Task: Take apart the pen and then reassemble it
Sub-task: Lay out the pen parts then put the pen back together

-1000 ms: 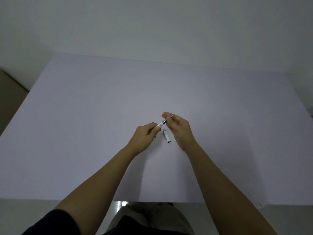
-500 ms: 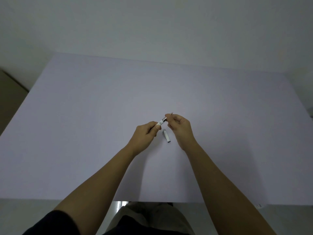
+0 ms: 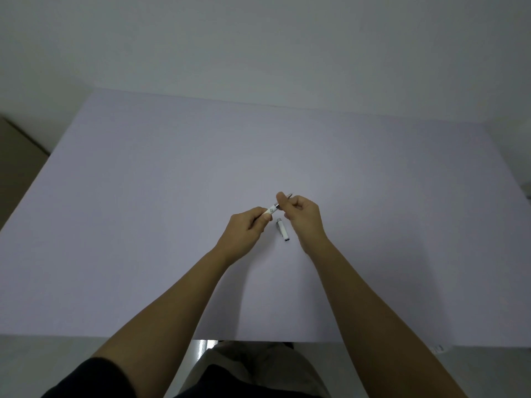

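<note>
A white pen body (image 3: 272, 209) is held just above the pale lilac table (image 3: 143, 211), slanting up to the right. My left hand (image 3: 247, 228) grips its white rear end. My right hand (image 3: 301, 214) pinches the darker front section, whose tip (image 3: 289, 194) pokes out past my fingers. A white pen cap (image 3: 283, 230) lies on the table between my two hands, free of both. The join between the pen's two parts is mostly hidden by my fingers.
The table runs wide on every side of my hands, with a grey wall behind its far edge. Its near edge lies close to my lap (image 3: 258, 366). A small white tag (image 3: 439, 348) sticks out at the near right edge.
My right fingers have curled tighter round the pen's front section, going from spread to closed. My left hand and the cap have stayed in place.
</note>
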`<state>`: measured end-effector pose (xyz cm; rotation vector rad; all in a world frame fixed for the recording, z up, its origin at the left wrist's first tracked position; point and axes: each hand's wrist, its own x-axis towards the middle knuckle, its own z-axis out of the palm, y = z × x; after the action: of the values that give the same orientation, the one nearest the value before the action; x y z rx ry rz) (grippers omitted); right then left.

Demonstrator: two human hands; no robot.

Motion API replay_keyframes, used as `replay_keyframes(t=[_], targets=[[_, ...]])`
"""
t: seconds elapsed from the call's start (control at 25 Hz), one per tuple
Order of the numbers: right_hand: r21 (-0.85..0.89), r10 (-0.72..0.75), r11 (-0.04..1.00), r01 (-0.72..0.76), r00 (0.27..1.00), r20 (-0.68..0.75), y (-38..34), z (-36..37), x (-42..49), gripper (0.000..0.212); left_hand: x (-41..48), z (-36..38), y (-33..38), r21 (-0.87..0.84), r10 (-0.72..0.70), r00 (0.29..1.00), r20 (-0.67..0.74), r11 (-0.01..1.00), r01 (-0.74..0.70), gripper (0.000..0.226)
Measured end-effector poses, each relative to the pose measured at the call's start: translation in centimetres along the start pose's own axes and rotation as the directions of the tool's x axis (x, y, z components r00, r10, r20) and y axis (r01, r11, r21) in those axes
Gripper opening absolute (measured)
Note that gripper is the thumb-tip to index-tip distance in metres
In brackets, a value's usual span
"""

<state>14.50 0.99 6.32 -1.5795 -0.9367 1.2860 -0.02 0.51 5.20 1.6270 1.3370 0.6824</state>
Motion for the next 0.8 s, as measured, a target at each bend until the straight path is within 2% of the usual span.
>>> replay_keyframes(t=[0.12, 0.2, 0.4, 0.44, 0.52, 0.6, 0.64, 0.72, 0.8], targets=[[0.088, -0.051, 0.995, 0.042, 0.993, 0.11, 0.3, -0.6, 0.0, 0.019, 0.0, -0.3, -0.2, -0.005, -0.019, 1.0, -0.012, 1.0, 0.019, 0.025], [0.114, -0.079, 0.991, 0.065, 0.99, 0.121, 0.5, -0.8, 0.0, 0.018, 0.0, -0.3, -0.2, 0.007, -0.011, 1.0, -0.006, 1.0, 0.011, 0.025], [0.051, -0.008, 0.999, 0.011, 0.999, -0.052, -0.1, 0.3, -0.3, 0.024, 0.0, 0.0, 0.2, 0.038, 0.029, 1.0, -0.012, 0.999, -0.028, 0.028], [0.041, -0.009, 0.999, 0.01, 0.999, -0.046, -0.2, 0.3, -0.2, 0.023, 0.0, 0.0, 0.2, 0.04, 0.027, 1.0, -0.011, 0.999, -0.026, 0.028], [0.071, -0.016, 0.997, 0.011, 0.997, 0.074, -0.2, 0.0, -0.1, 0.015, 0.1, -0.2, 0.1, 0.042, 0.01, 1.0, -0.01, 0.999, -0.01, 0.028], [0.133, -0.053, 0.991, 0.027, 0.979, 0.197, 0.0, -0.4, 0.2, 0.02, 0.2, -0.3, 0.0, 0.034, 0.003, 1.0, -0.011, 0.999, -0.003, 0.027], [0.138, -0.066, 0.99, 0.039, 0.977, 0.204, 0.1, -0.5, 0.3, 0.022, 0.3, -0.3, 0.0, 0.028, 0.004, 1.0, -0.014, 1.0, -0.004, 0.027], [0.099, -0.043, 0.995, 0.032, 0.993, 0.109, -0.1, -0.2, 0.2, 0.015, 0.2, -0.3, 0.1, 0.026, 0.015, 1.0, -0.014, 1.0, -0.015, 0.027], [0.073, 0.001, 0.997, 0.0, 1.0, -0.006, -0.3, 0.2, 0.0, 0.018, 0.2, -0.1, 0.2, 0.02, 0.03, 1.0, -0.007, 0.999, -0.03, 0.029]])
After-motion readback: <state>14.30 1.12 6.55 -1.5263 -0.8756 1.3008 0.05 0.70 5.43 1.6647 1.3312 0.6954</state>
